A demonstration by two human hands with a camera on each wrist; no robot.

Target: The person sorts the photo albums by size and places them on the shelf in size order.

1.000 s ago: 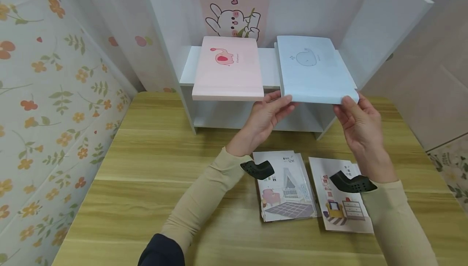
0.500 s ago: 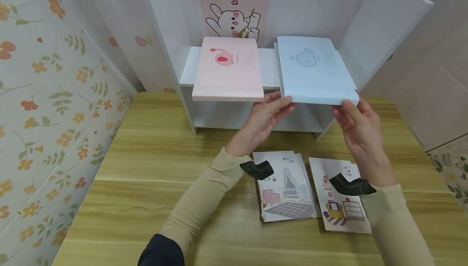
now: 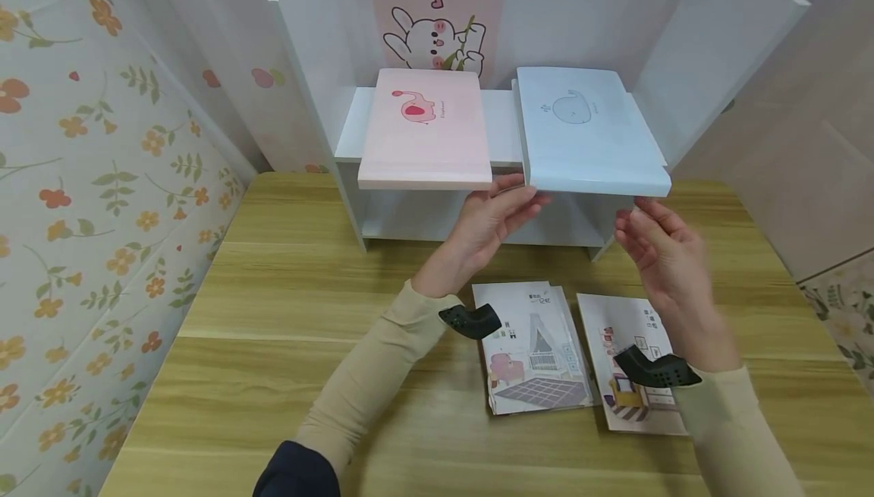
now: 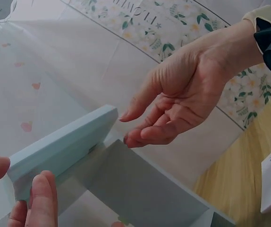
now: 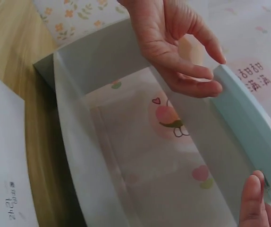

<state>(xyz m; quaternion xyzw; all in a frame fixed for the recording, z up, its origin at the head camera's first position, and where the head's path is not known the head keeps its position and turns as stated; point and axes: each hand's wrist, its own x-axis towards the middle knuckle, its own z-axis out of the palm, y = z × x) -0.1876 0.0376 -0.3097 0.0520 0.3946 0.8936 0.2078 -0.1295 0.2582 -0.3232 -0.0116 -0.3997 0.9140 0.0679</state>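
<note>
A light blue hardcover book (image 3: 580, 133) with a whale drawing lies flat on the white shelf's upper board, its spine projecting past the front edge. At its front left corner is my left hand (image 3: 478, 228), thumb and fingertips right at the corner with the fingers loosely extended. My right hand (image 3: 665, 254) is just below the front right corner, fingers relaxed and holding nothing. The left wrist view has the right hand (image 4: 178, 104) apart from the end of the blue book (image 4: 64, 142). To the left, a pink book (image 3: 426, 133) with an elephant drawing also overhangs the board.
The white shelf (image 3: 348, 133) stands at the back of the wooden table (image 3: 273, 315), with tall side panels and an open lower compartment. Two groups of booklets lie in front: a left stack (image 3: 532, 353) and a right one (image 3: 628, 391) partly beneath the right forearm. Patterned cloth (image 3: 102, 201) hangs at left.
My right hand has come off the blue book's corner and moved down toward me. The left hand has drawn back slightly, its thumb slipping off the top edge. Both books have stayed in place.
</note>
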